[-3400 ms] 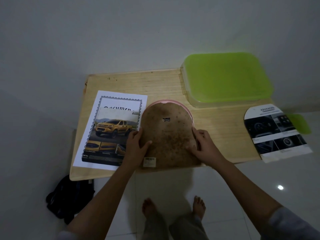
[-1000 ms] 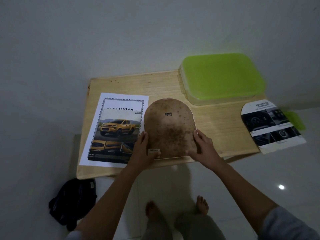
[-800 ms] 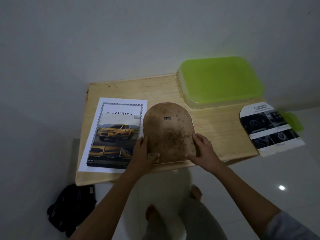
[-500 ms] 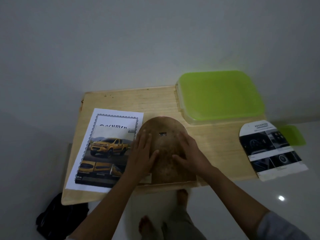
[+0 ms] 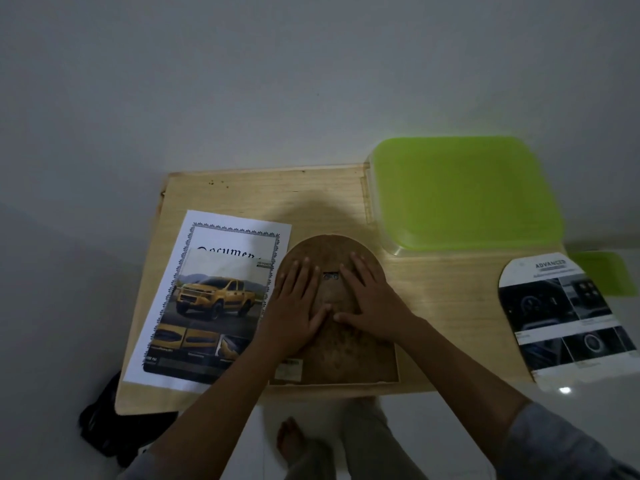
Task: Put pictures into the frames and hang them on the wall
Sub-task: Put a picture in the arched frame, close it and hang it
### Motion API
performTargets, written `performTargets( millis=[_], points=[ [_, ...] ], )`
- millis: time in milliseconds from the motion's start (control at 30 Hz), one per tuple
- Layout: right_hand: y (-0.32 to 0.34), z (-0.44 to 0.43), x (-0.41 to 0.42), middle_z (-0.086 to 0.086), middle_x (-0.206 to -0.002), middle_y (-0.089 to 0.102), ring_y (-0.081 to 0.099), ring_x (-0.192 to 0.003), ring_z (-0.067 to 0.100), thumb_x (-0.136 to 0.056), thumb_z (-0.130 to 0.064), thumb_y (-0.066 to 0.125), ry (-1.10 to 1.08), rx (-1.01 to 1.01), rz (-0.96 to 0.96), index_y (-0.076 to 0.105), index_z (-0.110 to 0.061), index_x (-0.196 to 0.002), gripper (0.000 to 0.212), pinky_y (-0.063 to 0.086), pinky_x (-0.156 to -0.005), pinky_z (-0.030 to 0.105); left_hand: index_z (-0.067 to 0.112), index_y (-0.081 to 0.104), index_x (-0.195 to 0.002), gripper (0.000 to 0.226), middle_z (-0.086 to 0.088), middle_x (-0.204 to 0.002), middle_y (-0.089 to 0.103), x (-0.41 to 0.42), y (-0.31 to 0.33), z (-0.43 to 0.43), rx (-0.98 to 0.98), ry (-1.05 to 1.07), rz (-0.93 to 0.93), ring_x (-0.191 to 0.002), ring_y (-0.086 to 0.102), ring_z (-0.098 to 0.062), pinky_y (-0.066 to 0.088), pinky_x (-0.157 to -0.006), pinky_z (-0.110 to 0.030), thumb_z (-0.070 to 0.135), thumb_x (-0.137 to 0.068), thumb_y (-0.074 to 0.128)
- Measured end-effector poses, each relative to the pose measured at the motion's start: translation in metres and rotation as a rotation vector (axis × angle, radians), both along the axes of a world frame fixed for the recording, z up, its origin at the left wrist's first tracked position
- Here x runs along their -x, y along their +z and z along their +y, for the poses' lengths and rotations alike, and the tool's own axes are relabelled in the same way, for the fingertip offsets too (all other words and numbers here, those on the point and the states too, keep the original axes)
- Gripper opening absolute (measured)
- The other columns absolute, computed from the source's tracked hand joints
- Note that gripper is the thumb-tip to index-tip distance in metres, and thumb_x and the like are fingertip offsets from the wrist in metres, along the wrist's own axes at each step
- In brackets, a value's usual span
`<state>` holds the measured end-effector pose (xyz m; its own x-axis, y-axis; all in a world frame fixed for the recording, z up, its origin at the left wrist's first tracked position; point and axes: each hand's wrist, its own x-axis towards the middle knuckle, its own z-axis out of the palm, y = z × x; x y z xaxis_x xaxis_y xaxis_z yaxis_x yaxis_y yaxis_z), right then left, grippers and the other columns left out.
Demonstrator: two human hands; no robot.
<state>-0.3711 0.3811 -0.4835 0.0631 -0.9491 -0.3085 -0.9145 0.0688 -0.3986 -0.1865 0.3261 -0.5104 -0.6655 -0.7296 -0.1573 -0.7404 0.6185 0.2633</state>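
Observation:
An arch-topped frame [image 5: 349, 358] lies face down on the wooden table [image 5: 446, 306], its speckled brown backing board up, a small metal hanger [image 5: 330, 276] near the top. My left hand [image 5: 298, 308] and my right hand [image 5: 372, 301] lie flat on the backing, fingers spread, thumbs almost touching. Left of the frame sits a yellow pickup picture [image 5: 214, 310] on a bordered white document sheet [image 5: 207, 237]. An arch-cut dark picture [image 5: 564, 323] overhangs the table's right end.
A lime-green plastic tray [image 5: 464, 192] rests upside down at the back right of the table. A green sheet [image 5: 606, 273] peeks out behind the arch-cut picture. A plain wall rises behind. A black bag [image 5: 104, 424] lies on the floor at left; my bare feet show below.
My hands slid from the frame's lower side edges up onto the middle of the backing board and now lie flat on it. The camera view tilted upward.

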Motion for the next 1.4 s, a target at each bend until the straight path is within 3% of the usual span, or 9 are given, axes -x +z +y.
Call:
performTargets(
  millis=[133,267,367,567,833,933,1033,1267,1400],
  points=[
    [0.006,0.003,-0.002,0.004,-0.156,-0.015,-0.014,-0.144,0.020,-0.081,-0.063,0.050,-0.025,-0.006,-0.030,0.004,-0.020,-0.148,0.092,0.008,-0.117,0.037,0.011,0.014,-0.147,0.073,-0.014,-0.154,0.013,0.002,0.004,0.000,-0.003,0.002,-0.001,-0.143,-0.001,-0.023,-0.002,-0.114,-0.035,0.060,-0.093,0.009],
    [0.017,0.014,-0.015,0.006,-0.157,-0.001,0.001,-0.145,0.023,-0.085,-0.044,0.059,-0.144,0.024,-0.088,0.012,-0.015,-0.148,0.084,0.021,-0.114,0.036,0.019,-0.004,-0.147,0.071,-0.005,-0.154,-0.017,0.004,0.015,0.006,-0.079,0.058,-0.014,-0.141,-0.020,-0.019,-0.002,-0.118,-0.038,0.059,-0.093,0.019],
    [0.017,0.031,-0.029,0.009,-0.156,0.004,0.004,-0.144,0.026,-0.088,-0.037,0.057,-0.199,0.055,-0.057,0.012,-0.013,-0.147,0.078,0.022,-0.115,0.038,0.018,-0.001,-0.148,0.073,-0.007,-0.155,-0.017,-0.001,0.019,0.025,-0.112,0.090,0.001,-0.140,-0.022,-0.022,-0.002,-0.118,-0.038,0.058,-0.091,0.022],
    [0.010,0.047,-0.036,0.012,-0.156,0.003,0.001,-0.144,0.030,-0.092,-0.038,0.050,-0.251,0.046,-0.047,0.016,-0.008,-0.146,0.070,0.011,-0.116,0.037,0.020,-0.009,-0.146,0.086,-0.009,-0.153,-0.020,-0.016,0.012,0.049,-0.102,0.054,-0.020,-0.136,-0.027,-0.023,-0.005,-0.115,-0.036,0.069,-0.075,-0.008],
    [0.015,0.063,-0.033,0.013,-0.154,0.013,0.013,-0.142,0.024,-0.091,-0.028,0.054,-0.403,0.138,-0.134,0.018,-0.006,-0.145,0.069,0.015,-0.113,0.026,0.021,-0.001,-0.148,0.084,-0.004,-0.151,-0.020,-0.021,0.016,0.056,-0.060,0.116,0.015,-0.139,-0.021,-0.021,-0.009,-0.113,-0.035,0.065,-0.077,-0.003],
    [0.012,0.079,-0.036,0.012,-0.153,0.018,0.016,-0.141,0.025,-0.093,-0.038,0.046,-0.592,0.136,-0.250,0.017,-0.008,-0.146,0.068,0.015,-0.117,0.035,0.024,-0.005,-0.146,0.078,-0.003,-0.150,-0.023,-0.027,0.007,0.066,-0.059,0.195,0.084,-0.141,-0.020,-0.021,-0.010,-0.113,-0.035,0.067,-0.081,-0.002],
    [0.001,0.087,-0.045,0.012,-0.143,0.037,0.033,-0.133,0.026,-0.088,-0.049,0.036,-0.708,0.165,-0.342,0.027,-0.009,-0.143,0.069,0.032,-0.109,0.046,0.024,-0.003,-0.146,0.075,-0.005,-0.153,-0.019,-0.029,-0.006,0.071,-0.096,0.228,0.197,-0.141,-0.018,-0.020,-0.003,-0.115,-0.037,0.067,-0.085,-0.002],
    [0.017,0.079,-0.035,0.001,-0.101,0.060,0.055,-0.085,0.010,-0.084,-0.008,0.060,-0.963,0.244,-0.576,0.059,-0.013,-0.114,0.030,0.043,-0.068,0.016,0.021,-0.001,-0.147,0.075,-0.006,-0.154,-0.015,-0.031,-0.011,0.072,-0.069,0.211,0.255,-0.143,-0.015,-0.019,-0.007,-0.114,-0.032,0.066,-0.087,0.000],
    [0.026,0.081,-0.028,-0.003,-0.116,0.061,0.056,-0.103,0.010,-0.097,-0.017,0.044,-0.971,0.225,-0.801,0.056,-0.018,-0.126,0.032,0.044,-0.077,0.016,0.024,-0.005,-0.146,0.079,-0.003,-0.153,-0.019,-0.033,-0.006,0.071,-0.121,0.210,0.294,-0.142,-0.019,-0.016,-0.005,-0.114,-0.028,0.071,-0.083,-0.002]
  ],
)
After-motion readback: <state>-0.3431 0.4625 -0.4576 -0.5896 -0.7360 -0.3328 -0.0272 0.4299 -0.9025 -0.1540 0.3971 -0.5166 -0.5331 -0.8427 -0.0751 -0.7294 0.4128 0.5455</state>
